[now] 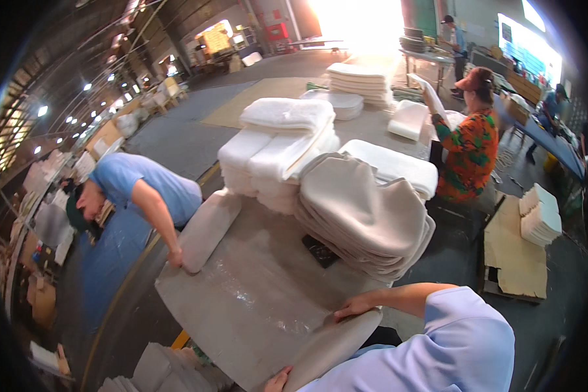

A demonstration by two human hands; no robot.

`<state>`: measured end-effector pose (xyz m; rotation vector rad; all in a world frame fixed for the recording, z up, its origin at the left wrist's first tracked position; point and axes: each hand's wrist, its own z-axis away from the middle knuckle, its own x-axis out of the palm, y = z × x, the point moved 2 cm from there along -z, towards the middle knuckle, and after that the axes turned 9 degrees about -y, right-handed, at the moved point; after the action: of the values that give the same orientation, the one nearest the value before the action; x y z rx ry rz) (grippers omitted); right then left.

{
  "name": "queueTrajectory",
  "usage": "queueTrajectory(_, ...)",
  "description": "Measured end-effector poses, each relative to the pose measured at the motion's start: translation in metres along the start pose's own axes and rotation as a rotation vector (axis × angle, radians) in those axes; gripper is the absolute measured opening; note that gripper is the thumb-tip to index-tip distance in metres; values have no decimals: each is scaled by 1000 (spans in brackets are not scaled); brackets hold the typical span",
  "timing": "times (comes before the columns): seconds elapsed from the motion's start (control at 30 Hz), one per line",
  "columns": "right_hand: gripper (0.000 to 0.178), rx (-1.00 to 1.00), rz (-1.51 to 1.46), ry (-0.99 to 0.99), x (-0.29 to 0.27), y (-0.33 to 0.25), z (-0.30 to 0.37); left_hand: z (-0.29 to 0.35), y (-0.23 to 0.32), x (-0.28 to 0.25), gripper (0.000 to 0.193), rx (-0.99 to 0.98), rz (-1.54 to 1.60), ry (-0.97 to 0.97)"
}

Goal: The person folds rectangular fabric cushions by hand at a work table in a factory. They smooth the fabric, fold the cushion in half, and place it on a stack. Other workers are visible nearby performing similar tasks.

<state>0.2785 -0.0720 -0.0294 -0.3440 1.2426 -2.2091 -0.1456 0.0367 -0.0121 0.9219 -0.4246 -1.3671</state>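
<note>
Across the lower edge of the table (pixel 242 294) lies a long beige padded piece (pixel 338 346) with rounded ends. My right hand (pixel 356 305) grips its upper end with fingers curled over it. At its lower end, my left hand (pixel 279 379) holds the edge, partly cut off by the picture's border. Opposite me, a person in a blue shirt (pixel 153 193) bends over with a hand on a similar beige piece (pixel 210 228). A tall stack of beige-grey padded pieces (pixel 366 209) stands near my right hand, beside a flat black object (pixel 320 250).
White fluffy pads (pixel 274 144) are piled at the table's far side, with another white pad stack (pixel 359 81) beyond. A person in an orange patterned top (pixel 470 144) handles a white sheet at the right. A pallet with cardboard (pixel 519 255) sits on the floor. Light pieces (pixel 163 369) are heaped lower left.
</note>
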Motion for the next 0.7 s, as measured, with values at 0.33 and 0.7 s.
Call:
queueTrajectory(0.33,78,-273,-979,651,51,16,47,57,-47,4,60,-143,861,188)
queueTrajectory(0.7,95,-507,-962,814,-9,-46,18,34,-3,-56,71,435,1124,869)
